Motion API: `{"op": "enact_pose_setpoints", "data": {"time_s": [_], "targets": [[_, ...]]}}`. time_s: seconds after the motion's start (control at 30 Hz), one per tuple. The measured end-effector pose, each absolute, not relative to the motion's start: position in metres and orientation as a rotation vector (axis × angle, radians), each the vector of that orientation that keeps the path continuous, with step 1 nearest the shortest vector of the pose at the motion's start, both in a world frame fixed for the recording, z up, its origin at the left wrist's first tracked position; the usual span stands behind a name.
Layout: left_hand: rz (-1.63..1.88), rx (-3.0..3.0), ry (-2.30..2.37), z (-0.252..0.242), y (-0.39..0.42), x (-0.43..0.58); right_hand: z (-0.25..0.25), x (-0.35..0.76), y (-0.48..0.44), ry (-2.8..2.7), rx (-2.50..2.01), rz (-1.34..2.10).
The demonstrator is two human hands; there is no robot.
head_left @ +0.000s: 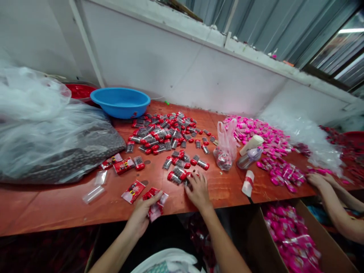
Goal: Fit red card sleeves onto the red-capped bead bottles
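My left hand point(141, 213) is closed on small red printed packets point(155, 203) with clear parts, holding them just above the table's front edge. Beside it on the table lies another red printed packet point(133, 191). My right hand point(199, 190) rests with spread, bent fingers at the near edge of a small group of red-capped clear bottles point(179, 172) with dark contents. Its fingertips touch or cover the nearest bottles; how firmly cannot be seen. Behind this group spreads a large heap of the same bottles point(162, 132).
A blue basin point(121, 99) and a big clear bag of dark beads point(71, 144) stand left. Right are a pink plastic bag point(226, 146), a drink bottle point(248, 157), a white roll point(248, 183), pink items point(258, 132), a carton point(321, 242) below, and a co-worker's hands point(321, 180).
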State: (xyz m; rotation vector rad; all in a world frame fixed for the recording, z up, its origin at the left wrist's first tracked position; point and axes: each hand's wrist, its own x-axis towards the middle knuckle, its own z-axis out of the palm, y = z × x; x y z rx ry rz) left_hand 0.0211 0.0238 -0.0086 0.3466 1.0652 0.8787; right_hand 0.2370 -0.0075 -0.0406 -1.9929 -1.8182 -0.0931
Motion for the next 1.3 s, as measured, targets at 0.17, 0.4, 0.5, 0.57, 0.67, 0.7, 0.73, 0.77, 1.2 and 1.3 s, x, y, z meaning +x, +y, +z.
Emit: {"op": "enact_pose_setpoints", "data": {"time_s": [0.17, 0.4, 0.5, 0.57, 0.67, 0.7, 0.73, 0.77, 1.2, 1.3], "targets": [[0.9, 0.349, 1.085, -0.009, 0.027, 0.024, -0.032, 0.22, -0.015, -1.816, -1.925, 0.001], [0.882, 0.284, 1.097, -0.022, 0.022, 0.03, -0.047, 0.209, -0.018, -1.868, -1.826, 0.025], [0.916, 0.24, 1.099, -0.026, 0.024, 0.031, -0.053, 0.208, -0.019, -1.841, -1.841, -0.008], [0.942, 0.225, 1.081, -0.026, 0.025, 0.03, -0.052, 0.206, -0.02, -1.781, -1.794, 0.046], [0.989, 0.221, 1.03, -0.022, 0.026, 0.031, -0.044, 0.199, -0.026, -1.511, -1.63, 0.315], [0.997, 0.219, 1.02, -0.02, 0.026, 0.031, -0.04, 0.196, -0.029, -1.375, -1.57, 0.459], [1.014, 0.218, 1.009, -0.017, 0.025, 0.032, -0.036, 0.191, -0.032, -1.233, -1.513, 0.615], [1.038, 0.209, 1.002, -0.015, 0.025, 0.033, -0.032, 0.187, -0.034, -1.104, -1.454, 0.77], [1.085, 0.226, 0.957, -0.003, 0.017, 0.034, -0.016, 0.151, -0.048, -1.0, -1.368, 0.875], [1.111, 0.203, 0.966, -0.003, 0.017, 0.034, -0.016, 0.151, -0.049, -1.042, -1.405, 0.819]]}}
